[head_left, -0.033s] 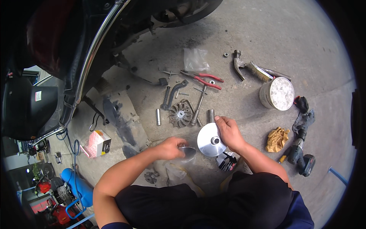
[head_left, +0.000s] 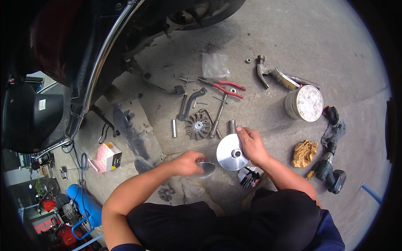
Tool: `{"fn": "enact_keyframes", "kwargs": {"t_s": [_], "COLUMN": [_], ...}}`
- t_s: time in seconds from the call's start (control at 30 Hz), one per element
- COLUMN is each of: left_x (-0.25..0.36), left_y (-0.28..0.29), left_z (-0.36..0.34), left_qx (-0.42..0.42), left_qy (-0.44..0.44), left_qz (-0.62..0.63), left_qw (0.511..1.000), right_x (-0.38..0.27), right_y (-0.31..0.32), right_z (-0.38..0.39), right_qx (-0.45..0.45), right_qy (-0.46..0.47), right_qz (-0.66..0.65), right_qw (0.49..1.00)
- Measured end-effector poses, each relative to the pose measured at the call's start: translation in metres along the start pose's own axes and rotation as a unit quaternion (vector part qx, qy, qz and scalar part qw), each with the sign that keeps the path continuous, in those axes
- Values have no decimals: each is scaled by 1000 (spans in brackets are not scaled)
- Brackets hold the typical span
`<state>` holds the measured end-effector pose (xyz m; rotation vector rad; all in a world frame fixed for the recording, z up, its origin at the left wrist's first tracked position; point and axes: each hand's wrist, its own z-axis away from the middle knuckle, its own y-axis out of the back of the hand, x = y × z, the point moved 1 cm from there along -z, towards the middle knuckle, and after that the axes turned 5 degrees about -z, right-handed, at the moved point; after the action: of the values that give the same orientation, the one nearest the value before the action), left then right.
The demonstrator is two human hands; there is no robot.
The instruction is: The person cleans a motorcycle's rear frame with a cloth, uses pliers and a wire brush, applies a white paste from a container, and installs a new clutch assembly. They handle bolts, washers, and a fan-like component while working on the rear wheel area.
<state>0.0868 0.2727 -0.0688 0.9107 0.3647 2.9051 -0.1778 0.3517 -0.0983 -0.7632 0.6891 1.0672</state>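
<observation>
In my right hand (head_left: pixel 253 144) is a shiny conical pulley disc (head_left: pixel 226 157) with a raised central hub, gripped at its upper right rim. My left hand (head_left: pixel 188 163) is closed on a second shiny metal pulley disc (head_left: pixel 207 169), tilted and seen partly edge-on; the fingers hide part of it. The two discs are apart, side by side above my lap. Just beyond them on the floor lie a finned fan wheel (head_left: pixel 198 126), a short steel socket (head_left: pixel 174 128), a dark metal tube (head_left: pixel 232 126) and a kick lever (head_left: pixel 192 102).
A motor scooter (head_left: pixel 96 62) stands at the upper left. Red-handled pliers (head_left: pixel 228 88), a claw hammer (head_left: pixel 262 71), a wire brush (head_left: pixel 284 78) and a round tin (head_left: pixel 309 102) lie farther off. Crumpled brown paper (head_left: pixel 305 153) and a cordless power tool (head_left: pixel 325 165) are at right, a small box (head_left: pixel 111 157) at left.
The disc in my right hand has tipped very slightly. Otherwise both hands and the things on the floor look the same.
</observation>
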Motion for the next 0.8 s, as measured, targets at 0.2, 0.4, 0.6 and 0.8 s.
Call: {"fn": "enact_keyframes", "kwargs": {"t_s": [0.2, 0.4, 0.6, 0.8], "left_x": [-5, -13, -19, -23], "left_y": [-22, -22, -18, -25], "left_z": [-8, -9, -7, -3], "left_qx": [13, 29, 41, 192], "left_qy": [47, 5, 29, 8], "left_qz": [18, 50, 2, -114], "left_qw": [999, 998, 999, 975], "right_x": [5, 1, -2, -16], "right_y": [-5, -4, -5, -18], "right_z": [-8, -8, -10, -15], "right_qx": [50, 62, 74, 76], "right_qy": [47, 28, 72, 87], "right_qz": [2, -24, -40, 6], "right_qw": [998, 997, 994, 993]}}
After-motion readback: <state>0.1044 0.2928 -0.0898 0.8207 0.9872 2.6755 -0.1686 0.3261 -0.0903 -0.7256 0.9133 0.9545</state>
